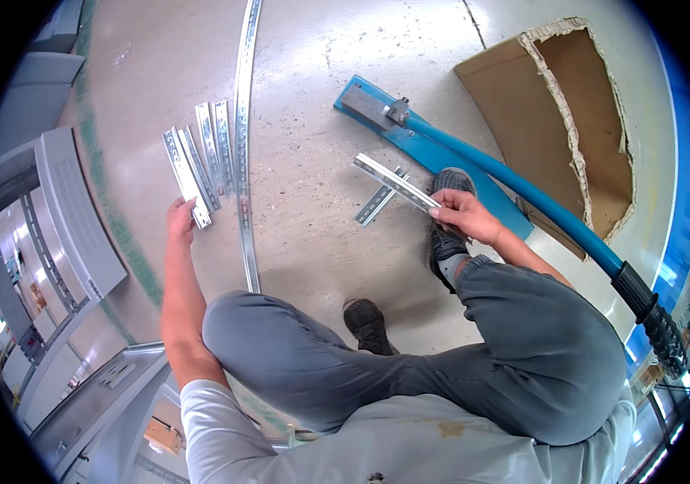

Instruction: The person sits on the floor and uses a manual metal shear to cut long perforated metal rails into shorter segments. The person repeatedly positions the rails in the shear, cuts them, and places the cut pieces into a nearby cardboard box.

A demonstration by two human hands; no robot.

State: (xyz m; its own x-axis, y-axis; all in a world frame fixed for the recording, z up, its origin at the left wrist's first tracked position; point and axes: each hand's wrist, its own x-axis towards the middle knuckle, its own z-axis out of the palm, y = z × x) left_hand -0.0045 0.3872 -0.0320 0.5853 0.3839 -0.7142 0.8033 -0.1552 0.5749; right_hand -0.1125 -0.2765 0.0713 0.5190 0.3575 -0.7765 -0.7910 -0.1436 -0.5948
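My right hand (466, 216) is closed on the end of a short slotted metal rail (389, 178), which points away to the upper left. Beneath that rail, another short slotted rail (371, 211) lies crosswise on the floor. Over on the left, my left hand (182, 216) pinches the near end of a pale metal rail (186, 171). Several short slotted rails (222, 145) lie fanned out beside it. A long slotted rail (243, 161) runs along the floor between the two hands.
A blue lever cutter (434, 157) lies by my right shoe, its long handle (522, 187) reaching toward the lower right. Behind it stands a torn cardboard box (514, 105). Grey metal cabinet frames (87, 218) line the left side. My shoes (368, 324) rest on the floor.
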